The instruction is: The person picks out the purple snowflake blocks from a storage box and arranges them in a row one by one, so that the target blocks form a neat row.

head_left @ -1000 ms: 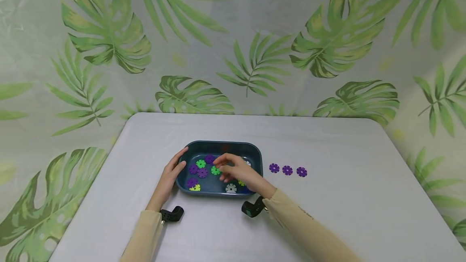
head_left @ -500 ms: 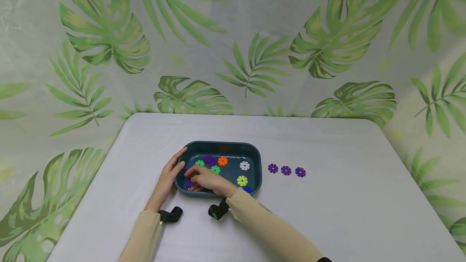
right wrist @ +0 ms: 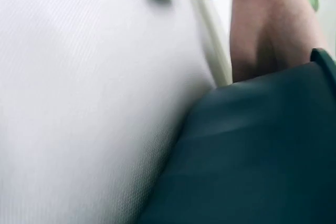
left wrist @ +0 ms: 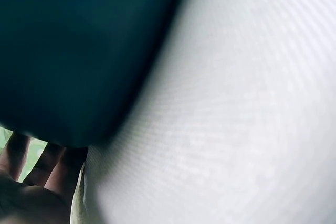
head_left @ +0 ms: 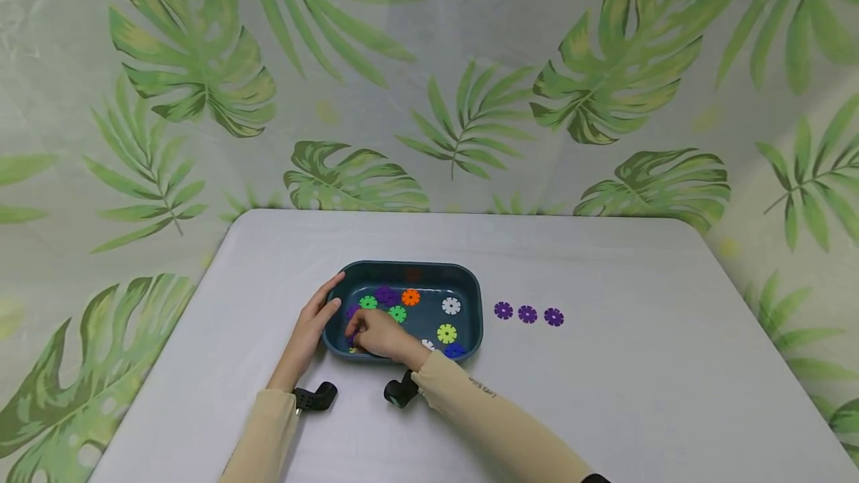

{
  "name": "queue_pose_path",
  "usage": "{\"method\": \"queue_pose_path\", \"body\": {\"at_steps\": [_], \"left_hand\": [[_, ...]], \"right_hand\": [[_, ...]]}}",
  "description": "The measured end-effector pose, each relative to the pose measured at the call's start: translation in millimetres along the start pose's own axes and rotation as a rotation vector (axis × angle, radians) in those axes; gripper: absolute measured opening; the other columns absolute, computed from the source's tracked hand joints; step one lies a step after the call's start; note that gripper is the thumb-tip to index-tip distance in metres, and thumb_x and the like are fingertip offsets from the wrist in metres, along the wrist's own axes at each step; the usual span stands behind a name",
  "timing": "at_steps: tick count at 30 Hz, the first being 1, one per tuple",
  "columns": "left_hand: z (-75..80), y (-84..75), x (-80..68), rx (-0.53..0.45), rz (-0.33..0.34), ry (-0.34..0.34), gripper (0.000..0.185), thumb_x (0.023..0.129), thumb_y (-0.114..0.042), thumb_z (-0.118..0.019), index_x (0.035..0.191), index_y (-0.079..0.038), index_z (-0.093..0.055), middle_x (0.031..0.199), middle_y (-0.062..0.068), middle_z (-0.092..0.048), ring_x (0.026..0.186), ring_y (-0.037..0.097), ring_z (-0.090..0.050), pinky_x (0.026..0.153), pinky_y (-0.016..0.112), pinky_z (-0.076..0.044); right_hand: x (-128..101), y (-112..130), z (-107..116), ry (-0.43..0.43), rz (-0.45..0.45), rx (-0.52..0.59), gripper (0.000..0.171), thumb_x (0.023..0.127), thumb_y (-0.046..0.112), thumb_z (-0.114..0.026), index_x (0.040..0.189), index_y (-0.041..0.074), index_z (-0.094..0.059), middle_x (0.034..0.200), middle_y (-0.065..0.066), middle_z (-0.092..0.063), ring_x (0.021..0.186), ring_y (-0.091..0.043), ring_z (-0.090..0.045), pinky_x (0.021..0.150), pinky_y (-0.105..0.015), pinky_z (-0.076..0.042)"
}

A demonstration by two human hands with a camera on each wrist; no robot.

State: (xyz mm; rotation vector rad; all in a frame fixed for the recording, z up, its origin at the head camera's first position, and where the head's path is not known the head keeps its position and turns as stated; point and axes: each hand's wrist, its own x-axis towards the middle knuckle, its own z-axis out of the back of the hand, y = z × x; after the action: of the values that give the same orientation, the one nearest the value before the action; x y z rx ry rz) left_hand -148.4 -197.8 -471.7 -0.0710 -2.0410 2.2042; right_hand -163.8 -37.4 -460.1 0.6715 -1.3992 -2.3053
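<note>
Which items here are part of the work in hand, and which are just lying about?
In use:
- teal tray, steadied by left hand
- purple disc near right hand
- three purple discs in a row

Lying about:
- orange disc
- white disc
- green discs

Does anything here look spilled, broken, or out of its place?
Nothing stands out. The tray sits flat on the table with its discs inside, three purple discs lie in a neat row beside it, the left hand rests on its edge, and the right hand reaches inside.
</note>
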Motion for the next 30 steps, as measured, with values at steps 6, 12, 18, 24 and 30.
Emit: {"method": "queue_pose_path", "body": {"at_steps": [6,12,18,24,30], "left_hand": [[-1.0,-0.7,0.2,0.016,0.0,0.004,0.046,0.103,-0.012,-0.042,0.148,-0.006,-0.035,0.154,0.01,-0.026,0.143,0.024,-0.014,0.114,0.047,-0.011],[-1.6,-2.3,-1.3,0.026,0.014,-0.018,0.046,0.103,-0.012,-0.043,0.148,-0.007,-0.036,0.154,0.009,-0.027,0.143,0.025,-0.015,0.114,0.047,-0.011],[-2.3,-2.5,-2.4,0.031,0.024,-0.026,0.046,0.103,-0.012,-0.043,0.148,-0.008,-0.036,0.154,0.009,-0.027,0.143,0.024,-0.015,0.115,0.047,-0.011],[-2.2,-2.3,-1.9,0.032,0.028,-0.028,0.046,0.103,-0.012,-0.043,0.148,-0.008,-0.036,0.154,0.008,-0.027,0.143,0.024,-0.015,0.115,0.047,-0.011],[-2.3,-2.8,-1.2,0.035,0.022,-0.022,0.046,0.103,-0.012,-0.043,0.148,-0.008,-0.036,0.154,0.009,-0.027,0.143,0.024,-0.015,0.115,0.047,-0.011]], "right_hand": [[-7,-3,12,-0.054,0.04,0.039,0.009,0.091,-0.004,-0.056,0.096,0.0,-0.063,0.064,-0.007,-0.056,0.048,-0.012,-0.053,0.047,-0.021,-0.047],[-28,-11,48,-0.136,0.065,0.072,0.013,0.092,0.0,-0.058,0.102,-0.002,-0.064,0.072,-0.005,-0.056,0.049,-0.013,-0.054,0.046,-0.025,-0.048],[-62,-23,103,-0.215,0.076,0.155,0.016,0.094,0.001,-0.057,0.108,-0.004,-0.061,0.081,-0.013,-0.059,0.059,-0.028,-0.059,0.056,-0.042,-0.055],[-99,-53,161,-0.321,0.028,0.181,0.02,0.095,0.002,-0.054,0.113,-0.007,-0.057,0.082,-0.015,-0.058,0.06,-0.018,-0.057,0.055,-0.031,-0.053],[-135,-95,209,-0.391,-0.045,0.138,0.026,0.097,0.004,-0.048,0.118,-0.011,-0.052,0.084,-0.014,-0.058,0.063,-0.018,-0.058,0.059,-0.031,-0.055]]}}
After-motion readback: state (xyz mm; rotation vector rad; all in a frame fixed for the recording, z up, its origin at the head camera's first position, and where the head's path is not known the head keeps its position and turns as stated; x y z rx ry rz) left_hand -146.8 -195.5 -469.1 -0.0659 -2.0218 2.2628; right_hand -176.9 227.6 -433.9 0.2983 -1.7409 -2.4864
